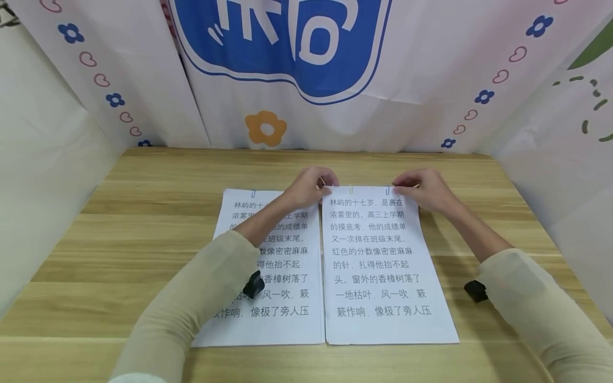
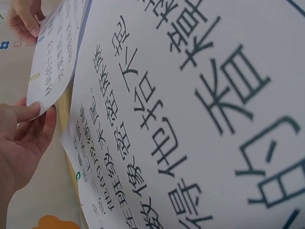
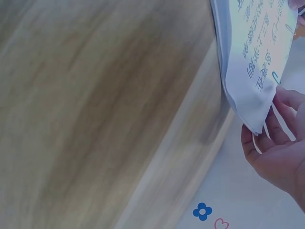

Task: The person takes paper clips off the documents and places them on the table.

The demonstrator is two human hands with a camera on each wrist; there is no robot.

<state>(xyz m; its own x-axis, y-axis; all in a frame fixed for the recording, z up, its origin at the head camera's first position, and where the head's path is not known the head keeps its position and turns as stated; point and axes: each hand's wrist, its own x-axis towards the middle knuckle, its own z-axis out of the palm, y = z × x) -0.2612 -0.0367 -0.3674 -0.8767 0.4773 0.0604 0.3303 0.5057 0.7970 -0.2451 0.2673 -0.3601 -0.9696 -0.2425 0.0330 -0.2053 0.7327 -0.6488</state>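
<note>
Two stacks of printed paper lie side by side, the left stack [image 1: 287, 330] and the right stack [image 1: 378, 330]. My left hand [image 1: 308, 186] pinches the top left corner of the right stack between thumb and fingers, while its forearm crosses over the left stack. At the top right corner my right hand [image 1: 426, 189] pinches the same stack, fingers behind the sheets in the right wrist view. A yellow paper clip [image 1: 351, 189] and a blue paper clip [image 1: 387, 190] sit on its top edge between the hands. Another paper clip [image 1: 253, 193] holds the left stack's top edge.
The wooden table [image 1: 119, 239] extends around both stacks. A printed white cloth [image 1: 421, 117] with a blue sign and an orange flower [image 1: 265, 128] hangs behind it. White side panels [image 1: 48, 159] flank the table.
</note>
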